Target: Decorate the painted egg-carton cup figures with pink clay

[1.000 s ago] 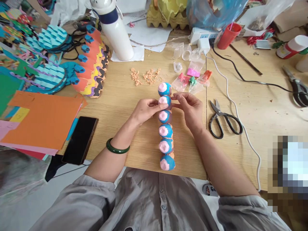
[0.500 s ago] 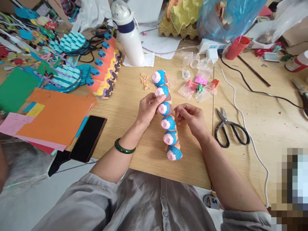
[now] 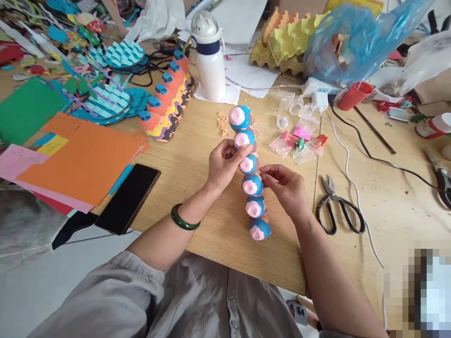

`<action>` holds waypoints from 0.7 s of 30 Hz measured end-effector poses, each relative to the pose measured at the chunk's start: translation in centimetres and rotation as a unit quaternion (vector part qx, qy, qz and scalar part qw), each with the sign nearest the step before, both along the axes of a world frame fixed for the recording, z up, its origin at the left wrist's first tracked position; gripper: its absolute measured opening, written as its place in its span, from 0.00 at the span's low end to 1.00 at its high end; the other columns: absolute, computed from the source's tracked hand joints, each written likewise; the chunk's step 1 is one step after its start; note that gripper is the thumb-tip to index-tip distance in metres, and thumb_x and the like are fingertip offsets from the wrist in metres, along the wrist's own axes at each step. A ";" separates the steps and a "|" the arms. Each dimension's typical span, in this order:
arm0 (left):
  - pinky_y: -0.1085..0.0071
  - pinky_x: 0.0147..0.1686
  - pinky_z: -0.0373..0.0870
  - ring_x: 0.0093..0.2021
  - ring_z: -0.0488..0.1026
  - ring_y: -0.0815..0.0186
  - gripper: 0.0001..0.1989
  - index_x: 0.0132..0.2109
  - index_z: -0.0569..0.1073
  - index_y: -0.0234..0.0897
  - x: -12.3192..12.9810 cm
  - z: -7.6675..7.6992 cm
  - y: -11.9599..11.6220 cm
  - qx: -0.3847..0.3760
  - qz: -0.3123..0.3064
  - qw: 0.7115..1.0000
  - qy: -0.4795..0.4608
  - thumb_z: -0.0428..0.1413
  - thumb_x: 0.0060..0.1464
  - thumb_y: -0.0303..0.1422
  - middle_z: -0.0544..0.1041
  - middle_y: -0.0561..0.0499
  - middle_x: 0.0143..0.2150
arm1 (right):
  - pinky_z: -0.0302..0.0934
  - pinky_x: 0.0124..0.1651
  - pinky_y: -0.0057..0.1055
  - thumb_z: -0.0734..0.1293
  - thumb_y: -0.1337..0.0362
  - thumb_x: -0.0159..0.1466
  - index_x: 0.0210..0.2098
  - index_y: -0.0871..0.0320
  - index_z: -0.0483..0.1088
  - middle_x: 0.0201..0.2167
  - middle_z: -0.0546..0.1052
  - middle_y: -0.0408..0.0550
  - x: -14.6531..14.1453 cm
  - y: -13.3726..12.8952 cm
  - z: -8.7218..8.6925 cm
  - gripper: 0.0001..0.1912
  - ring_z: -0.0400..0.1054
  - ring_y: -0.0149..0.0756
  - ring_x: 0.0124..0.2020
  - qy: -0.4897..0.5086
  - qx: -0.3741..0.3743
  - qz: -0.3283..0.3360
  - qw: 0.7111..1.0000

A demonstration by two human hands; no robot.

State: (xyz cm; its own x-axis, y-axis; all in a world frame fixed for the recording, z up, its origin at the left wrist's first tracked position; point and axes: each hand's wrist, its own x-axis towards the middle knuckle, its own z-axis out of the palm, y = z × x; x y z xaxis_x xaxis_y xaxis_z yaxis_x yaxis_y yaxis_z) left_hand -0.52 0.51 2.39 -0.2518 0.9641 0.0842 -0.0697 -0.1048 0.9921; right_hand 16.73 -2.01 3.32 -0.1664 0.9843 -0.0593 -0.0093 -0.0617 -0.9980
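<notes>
A strip of egg carton (image 3: 252,186), its several cups covered in blue with pink tips, stands out over the table in front of me. Brown patches cover part of its right side. My left hand (image 3: 223,164) grips the strip near its upper cups, thumb on top. At the strip's right side, my right hand (image 3: 288,191) has thumb and forefinger pinched together against or very close to a middle cup. Whatever those fingertips hold is too small to make out. Orange crumbs (image 3: 221,123) lie just beyond the strip.
Scissors (image 3: 330,188) lie to the right beside a white cable (image 3: 347,162). Small bags of coloured clay (image 3: 301,134) are beyond my right hand. A phone (image 3: 128,199), coloured paper (image 3: 84,162) and an orange painted carton (image 3: 167,101) sit left. A white bottle (image 3: 210,70) stands behind.
My right fingertips have come closer to the strip's side. The view has shifted slightly, and my left hand keeps its hold.
</notes>
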 end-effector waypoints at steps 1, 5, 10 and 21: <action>0.73 0.24 0.56 0.24 0.59 0.73 0.24 0.30 0.68 0.38 0.0 0.0 0.0 -0.002 0.000 1.000 -0.003 0.67 0.47 0.52 0.62 0.59 0.23 | 0.71 0.35 0.31 0.75 0.62 0.56 0.35 0.57 0.78 0.30 0.80 0.43 0.0 0.0 0.0 0.08 0.72 0.30 0.29 -0.005 0.001 0.000 1.000; 0.73 0.23 0.54 0.24 0.57 0.74 0.24 0.30 0.69 0.37 0.0 0.1 -0.1 -0.008 0.002 1.000 -0.012 0.68 0.45 0.52 0.62 0.59 0.24 | 0.71 0.37 0.32 0.74 0.63 0.57 0.37 0.57 0.78 0.32 0.81 0.44 0.0 -0.2 0.0 0.08 0.73 0.31 0.31 -0.012 0.006 0.004 1.000; 0.73 0.24 0.55 0.24 0.59 0.74 0.25 0.30 0.69 0.37 0.0 0.2 0.0 -0.006 0.011 1.000 -0.023 0.69 0.44 0.52 0.63 0.58 0.24 | 0.71 0.39 0.31 0.72 0.63 0.61 0.37 0.57 0.79 0.34 0.82 0.45 0.0 -0.3 0.0 0.06 0.74 0.31 0.33 -0.050 0.039 0.007 0.998; 0.74 0.23 0.53 0.23 0.58 0.75 0.25 0.27 0.66 0.37 0.1 0.3 0.0 0.021 0.019 1.000 -0.013 0.69 0.46 0.50 0.62 0.59 0.22 | 0.69 0.32 0.30 0.67 0.58 0.68 0.36 0.56 0.79 0.32 0.81 0.46 0.3 -0.6 0.5 0.12 0.73 0.32 0.29 -0.138 0.120 0.045 0.982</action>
State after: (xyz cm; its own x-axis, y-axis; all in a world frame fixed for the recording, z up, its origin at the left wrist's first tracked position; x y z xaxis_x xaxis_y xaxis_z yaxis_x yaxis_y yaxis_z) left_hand -0.42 0.55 2.72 -0.2911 0.9494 0.1181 -0.0903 -0.1502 0.9845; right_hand 17.05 -2.58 3.79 -0.2629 0.9576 0.1180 0.2588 0.1878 -0.9475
